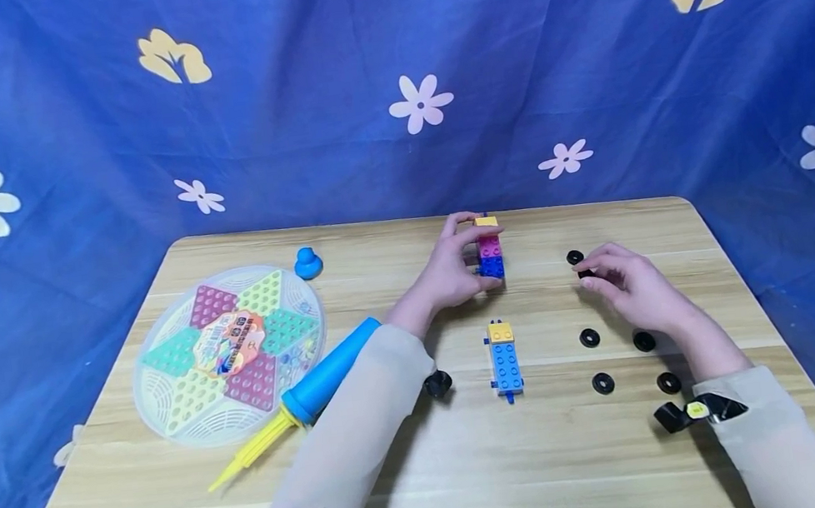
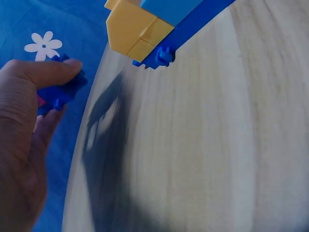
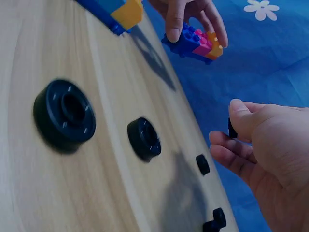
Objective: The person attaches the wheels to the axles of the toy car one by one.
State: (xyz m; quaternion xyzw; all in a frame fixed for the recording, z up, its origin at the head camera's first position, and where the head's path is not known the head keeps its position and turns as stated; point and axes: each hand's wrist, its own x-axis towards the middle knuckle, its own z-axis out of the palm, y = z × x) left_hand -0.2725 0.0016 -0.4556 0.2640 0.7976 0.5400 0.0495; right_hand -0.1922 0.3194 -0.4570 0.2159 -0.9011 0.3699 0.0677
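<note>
My left hand (image 1: 455,269) grips a small toy car of building blocks (image 1: 490,249) near the table's back edge, fingers along one end and thumb at the other. Its bricks are yellow, pink and dark blue; in the right wrist view the block car (image 3: 200,44) shows its studs. Between thumb and fingers, my right hand (image 1: 625,279) pinches a small black toy wheel (image 3: 232,128), mostly hidden by the fingers. Nearer the front lies a second block car (image 1: 505,360), light blue with a yellow brick and blue axle stubs at its sides.
Several loose black wheels (image 1: 590,338) lie on the wooden table (image 1: 553,472) around my right hand. To the left are a round Chinese checkers board (image 1: 290,284), a blue and yellow hand pump (image 1: 330,372) beside my left forearm, and a small blue knobbed piece (image 1: 308,264).
</note>
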